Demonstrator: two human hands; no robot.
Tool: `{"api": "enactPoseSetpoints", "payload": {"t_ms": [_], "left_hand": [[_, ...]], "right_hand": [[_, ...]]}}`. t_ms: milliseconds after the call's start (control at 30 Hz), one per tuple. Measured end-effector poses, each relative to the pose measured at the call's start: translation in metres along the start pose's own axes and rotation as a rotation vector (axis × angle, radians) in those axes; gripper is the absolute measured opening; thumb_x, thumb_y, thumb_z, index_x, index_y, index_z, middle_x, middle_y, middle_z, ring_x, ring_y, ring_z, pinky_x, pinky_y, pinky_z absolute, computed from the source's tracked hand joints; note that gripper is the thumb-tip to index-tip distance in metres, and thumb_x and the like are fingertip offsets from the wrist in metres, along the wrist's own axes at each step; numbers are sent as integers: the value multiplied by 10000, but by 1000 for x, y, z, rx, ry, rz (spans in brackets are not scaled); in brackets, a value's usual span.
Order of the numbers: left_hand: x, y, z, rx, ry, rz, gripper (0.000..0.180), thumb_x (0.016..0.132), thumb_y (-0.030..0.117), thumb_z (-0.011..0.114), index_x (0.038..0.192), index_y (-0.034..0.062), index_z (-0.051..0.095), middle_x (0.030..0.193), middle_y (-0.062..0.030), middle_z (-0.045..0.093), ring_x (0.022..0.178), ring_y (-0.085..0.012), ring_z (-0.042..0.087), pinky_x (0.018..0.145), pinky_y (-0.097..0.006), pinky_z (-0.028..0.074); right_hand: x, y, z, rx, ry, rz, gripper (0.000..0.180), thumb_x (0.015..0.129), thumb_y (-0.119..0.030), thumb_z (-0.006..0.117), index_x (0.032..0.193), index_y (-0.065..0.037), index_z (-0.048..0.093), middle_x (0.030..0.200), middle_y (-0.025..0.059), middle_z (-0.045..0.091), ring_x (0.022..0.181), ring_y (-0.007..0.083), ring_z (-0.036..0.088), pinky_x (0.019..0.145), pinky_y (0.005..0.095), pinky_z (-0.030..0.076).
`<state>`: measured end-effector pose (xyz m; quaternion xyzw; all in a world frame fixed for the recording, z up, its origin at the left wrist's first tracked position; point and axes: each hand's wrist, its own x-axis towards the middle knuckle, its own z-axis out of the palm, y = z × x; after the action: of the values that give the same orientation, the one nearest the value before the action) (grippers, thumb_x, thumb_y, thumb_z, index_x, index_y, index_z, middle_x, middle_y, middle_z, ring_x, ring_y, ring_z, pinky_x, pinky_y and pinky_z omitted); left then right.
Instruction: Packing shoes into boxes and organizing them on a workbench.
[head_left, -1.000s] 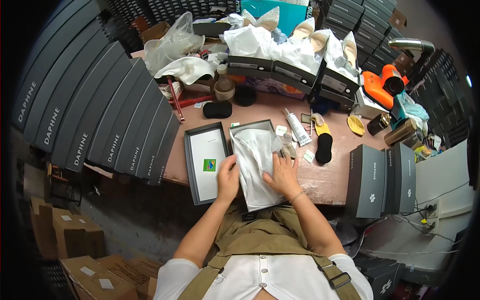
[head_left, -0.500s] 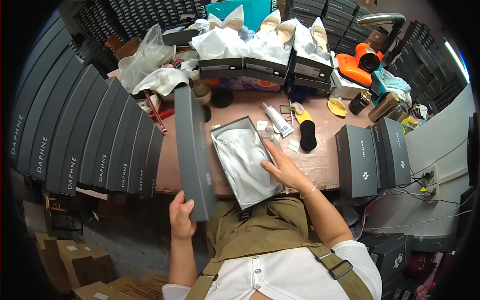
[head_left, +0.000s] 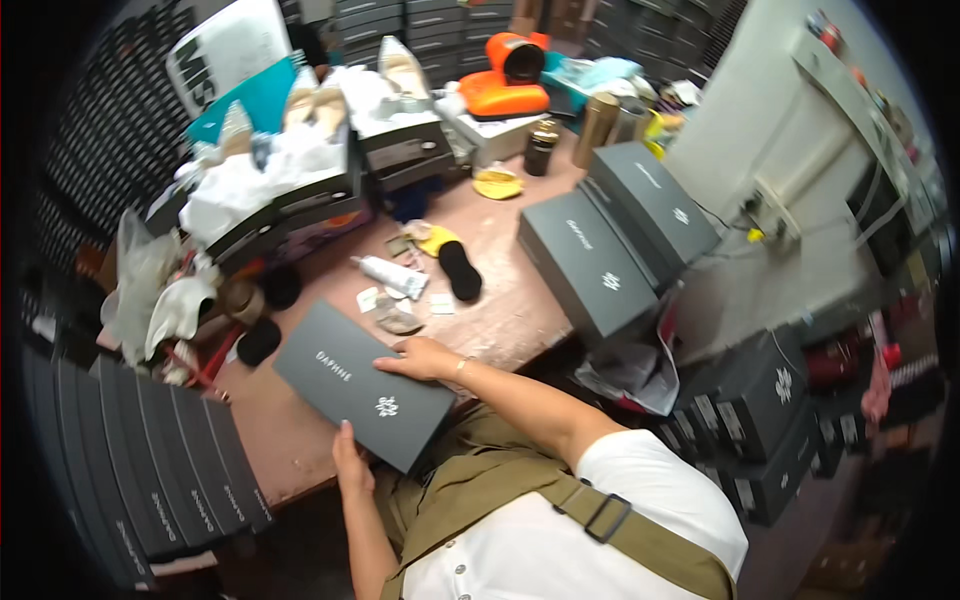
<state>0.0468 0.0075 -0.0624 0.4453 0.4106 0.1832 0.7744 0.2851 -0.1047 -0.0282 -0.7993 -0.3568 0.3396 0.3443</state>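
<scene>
A dark grey shoebox (head_left: 330, 372) with its lid on lies tilted at the table's near edge, in front of my body. My right hand (head_left: 420, 358) grips its far right side, the thumb lying over the lid. Against the near left side, my left hand (head_left: 352, 462) presses with its fingers along the edge; part of its grip is hidden. Just beyond the box are a white tube (head_left: 393, 275), a black oval pad (head_left: 460, 270) and small white paper squares (head_left: 442, 303).
Closed grey shoeboxes (head_left: 590, 265) stand at the right table edge; a row of more boxes (head_left: 165, 470) is at the left. Open boxes with pale shoes and white tissue (head_left: 270, 185) fill the back. An orange blower (head_left: 505, 85) and a dark bottle (head_left: 541, 147) stand behind.
The lid, held upright in my left hand before, now covers the box and its white tissue. My right hand has moved onto the lid's edge. The view has turned right.
</scene>
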Motion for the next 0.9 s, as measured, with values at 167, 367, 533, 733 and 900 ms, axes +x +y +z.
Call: {"api": "enactPoseSetpoints", "payload": {"t_ms": [167, 367, 533, 733, 900], "left_hand": [[-11, 30, 34, -55, -78, 4, 476, 960, 359, 503, 1240, -26, 500, 1187, -130, 581, 1069, -238, 575, 918, -369, 465], [-69, 58, 150, 58, -541, 366, 587, 931, 214, 575, 1427, 22, 327, 1285, -162, 512, 1134, -244, 541, 984, -368, 425], [-71, 42, 164, 282, -820, 192, 649, 887, 129, 644, 1442, 40, 319, 1307, -135, 486, 1109, -217, 548, 873, -316, 502], [-61, 2, 57, 377, -421, 316, 484, 886, 162, 654, 1314, 7, 490, 1189, -133, 550, 984, -176, 608, 801, -288, 517], [-75, 23, -2, 556, -216, 518, 446, 869, 191, 666, 1247, -9, 540, 1086, -138, 594, 887, -163, 637, 779, -284, 514]], "right_hand": [[-22, 21, 14, 310, 82, -202, 804, 828, -543, 623, 1371, 18, 429, 1380, 264, 439, 1281, 338, 440, 1048, 380, 355], [-147, 16, -174, 903, 40, -150, 671, 866, -251, 628, 1416, -1, 336, 1294, 130, 520, 1107, 174, 553, 937, 299, 467], [-236, 86, -319, 376, 468, 376, 657, 898, -394, 573, 1397, -6, 394, 1291, 130, 544, 1152, 174, 538, 974, 302, 435], [-183, 40, -315, -794, 188, 755, 867, 793, -646, 566, 1414, -67, 389, 1434, 261, 362, 1356, 380, 320, 1098, 442, 283], [-130, -146, -256, -967, 406, -406, 624, 757, -231, 748, 1303, -60, 501, 1313, 177, 497, 1214, 369, 475, 1006, 477, 392]]}}
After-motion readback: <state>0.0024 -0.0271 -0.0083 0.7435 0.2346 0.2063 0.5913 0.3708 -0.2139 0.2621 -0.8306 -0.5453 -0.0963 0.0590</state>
